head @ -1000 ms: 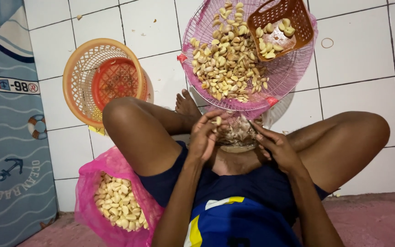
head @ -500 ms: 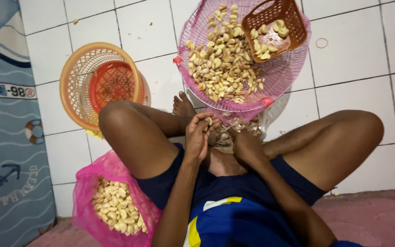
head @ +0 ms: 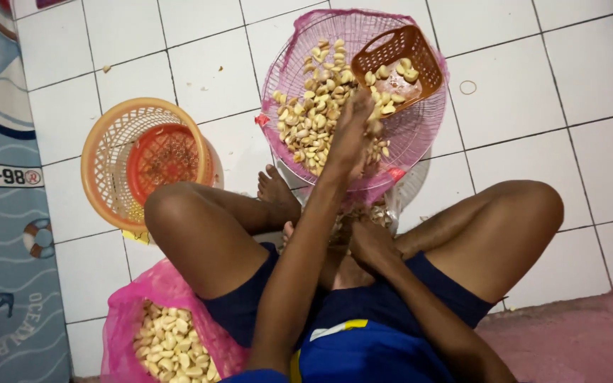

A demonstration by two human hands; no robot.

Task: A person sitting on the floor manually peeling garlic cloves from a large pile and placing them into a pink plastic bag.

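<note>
Reaching forward, the left hand (head: 352,135) hangs over the heap of garlic cloves (head: 313,117) in the pink mesh basket (head: 278,71) on the tiled floor (head: 533,106), just ahead of the person's crossed legs. It is blurred: the fingers look stretched out and close together above the cloves, but I cannot tell whether they pinch one. The right hand (head: 372,245) sits low between the knees, just beside a small pile of scraps and cloves (head: 376,213); it looks loosely curled, and whether it holds anything cannot be told.

Judging by this, the step in hand is at the heap itself, the left hand either fetching from or dropping onto it. A move here calls for the fingers to single out one clove among many lying touching, without scattering the rest over the rim.

Counted: two hands; one pink mesh basket, with one small brown basket (head: 420,53) resting inside it at the far right and holding a few cloves; one orange basket (head: 101,163) to the left with one red basket (head: 161,156) nested in it; one pink bag (head: 136,312) beside the left thigh, full of pale cloves (head: 172,347); one thin ring (head: 467,87) lying on the tiles. Cloves are too many to count
</note>
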